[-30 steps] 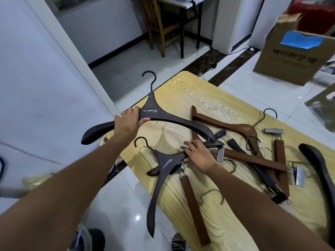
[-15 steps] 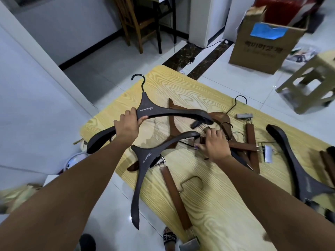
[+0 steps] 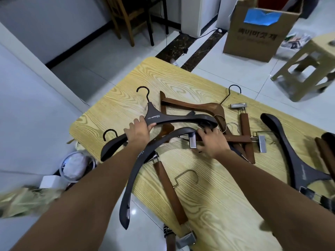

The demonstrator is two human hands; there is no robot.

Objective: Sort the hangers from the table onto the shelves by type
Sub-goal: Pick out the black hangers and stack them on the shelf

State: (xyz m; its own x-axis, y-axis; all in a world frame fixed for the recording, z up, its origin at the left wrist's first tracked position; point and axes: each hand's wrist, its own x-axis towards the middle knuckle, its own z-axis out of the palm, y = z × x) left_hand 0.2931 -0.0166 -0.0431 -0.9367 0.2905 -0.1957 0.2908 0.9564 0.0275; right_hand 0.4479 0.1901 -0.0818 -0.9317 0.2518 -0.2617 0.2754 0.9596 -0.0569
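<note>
White floor tiles surround a light wood-grain desk (image 3: 208, 205) strewn with hangers, with a cardboard box (image 3: 253, 35), a plastic stool (image 3: 308, 66) and a wooden chair (image 3: 130, 17) standing beyond it. Raised over the desk's left part, the left hand (image 3: 138, 130) is clenched around a dark coat hanger (image 3: 172, 119) just below its neck, the black hook pointing away from the person. Near the middle of the desk the right hand (image 3: 213, 142) presses down on the tangle, its fingers at the upper end of a second dark coat hanger (image 3: 139, 171), whose long arm curves down past the desk's near edge; whether the hand truly grips it I cannot tell. Brown wooden clip hangers (image 3: 245, 127) lie crossed just beyond that hand, beside a brown coat hanger (image 3: 195, 105). Another brown clip hanger (image 3: 170, 192) lies along the near edge, and a third dark coat hanger (image 3: 290, 153) rests at the right.
</note>
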